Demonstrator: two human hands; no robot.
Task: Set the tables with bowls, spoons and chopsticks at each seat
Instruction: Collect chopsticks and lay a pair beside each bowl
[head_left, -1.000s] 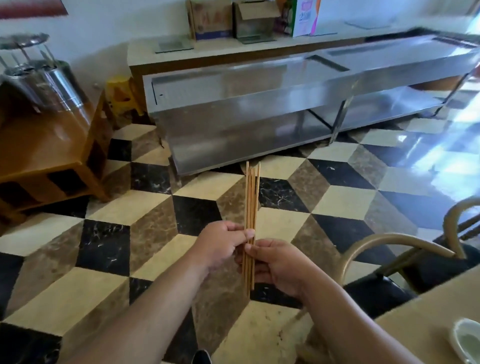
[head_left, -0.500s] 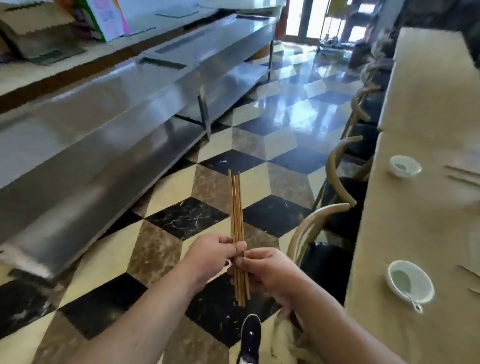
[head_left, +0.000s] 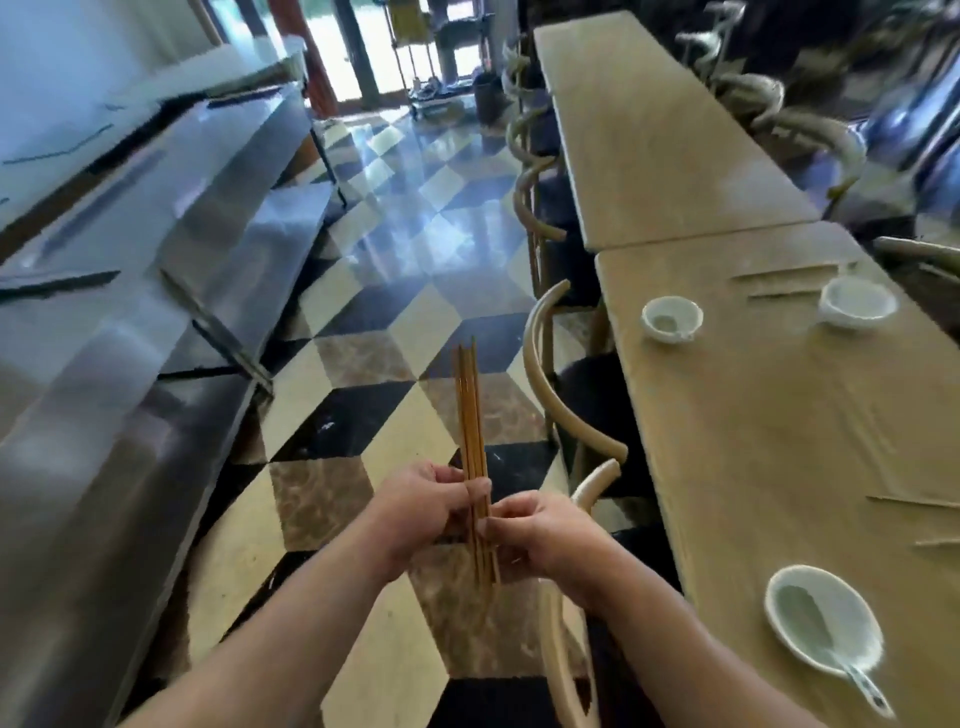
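Both hands hold a bundle of several wooden chopsticks (head_left: 471, 415) upright over the checkered floor. My left hand (head_left: 423, 506) grips the bundle from the left; my right hand (head_left: 540, 535) pinches it lower down from the right. To the right runs a long tan table (head_left: 769, 447). On it stand a white bowl with a spoon (head_left: 823, 621) near me, a second white bowl (head_left: 671, 318) farther along, and a third bowl (head_left: 857, 301) across the table. Chopsticks (head_left: 789, 273) lie beside that third bowl, and more chopsticks (head_left: 914, 501) lie at the table's right side.
Curved-back chairs (head_left: 563, 384) line the table's left edge, close to my right arm. A long steel counter (head_left: 130, 249) runs along the left. The checkered floor aisle (head_left: 405, 249) leads between them toward a bright doorway. A second table (head_left: 654, 130) continues beyond.
My view has swung right, from the steel counter to the aisle and the tables. The hands have kept their hold on the chopstick bundle.
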